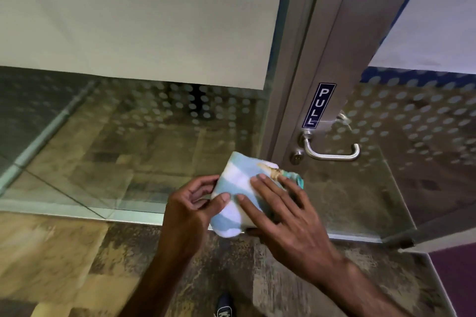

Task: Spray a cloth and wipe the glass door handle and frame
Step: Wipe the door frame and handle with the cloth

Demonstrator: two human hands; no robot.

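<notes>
Fingers (260,189) of the right hand (288,216) are spread flat over the top of the folded cloth (235,195), with the thumb tucked under its lower edge, so the cloth is clamped between them. Fingers (206,186) of the left hand (190,211) are curled at the cloth's left edge; the thumb tip is pressed on the fabric and that edge is pinched. The cloth is seen at frame centre, slightly low, held in the air between both hands, striped light blue and white, with a brownish mark near its upper right corner.

The door handle (332,150), a metal lever, is found just up and right of the cloth, not touched by it. A lock cylinder (296,156) is set just left of the lever base. A dark "PULL" sticker (319,105) is stuck on the metal door frame (342,33) above the handle. Glass panels (154,116) with a frosted dot pattern are seen left and right of the frame. Patterned carpet (64,252) fills the lower frame; a shoe (224,306) is visible at the bottom edge.
</notes>
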